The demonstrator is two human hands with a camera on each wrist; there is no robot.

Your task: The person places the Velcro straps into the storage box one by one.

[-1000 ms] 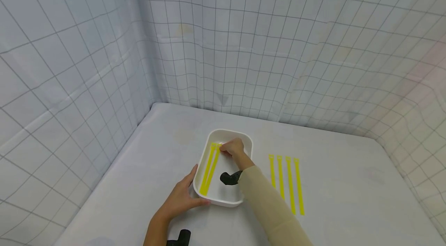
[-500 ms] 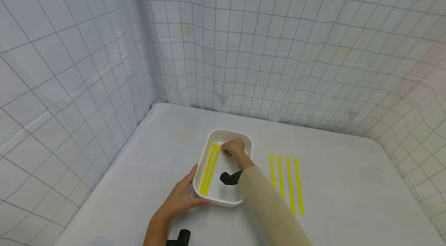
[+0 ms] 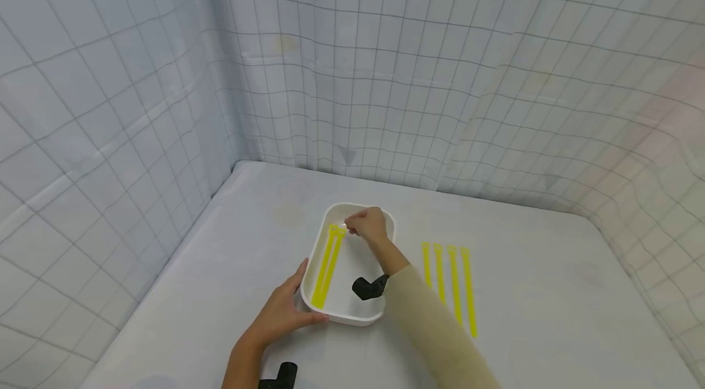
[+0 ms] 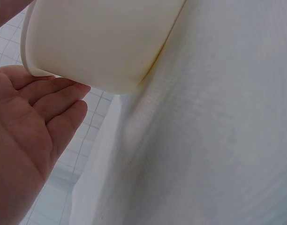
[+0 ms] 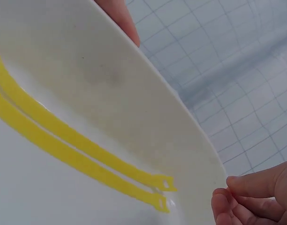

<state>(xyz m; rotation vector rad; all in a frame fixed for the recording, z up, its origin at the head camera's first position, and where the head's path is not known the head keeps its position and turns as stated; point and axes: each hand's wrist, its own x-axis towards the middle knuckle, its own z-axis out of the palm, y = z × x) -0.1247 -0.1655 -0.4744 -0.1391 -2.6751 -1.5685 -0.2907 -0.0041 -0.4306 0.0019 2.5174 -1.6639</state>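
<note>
A white plastic tray rests on the table. Inside, along its left side, two yellow hook-and-loop cable ties lie side by side: the left tie and the right tie. Their slotted heads point to the far end, plain in the right wrist view. My left hand spans the near left corner; its extended fingers touch the outer wall, and the thumb lies along the near rim. Over the tray's far end, my right hand is loosely curled beside the tie heads, with nothing visible between thumb and fingers.
Several more yellow ties lie in a row on the table right of the tray, partly hidden by the right sleeve. Gridded white curtains enclose the table at the back and sides.
My right hand has let go of the right tie's head and lifted slightly away from it. That tie has shifted a little left, closer to the other. The left hand stays at the tray's corner.
</note>
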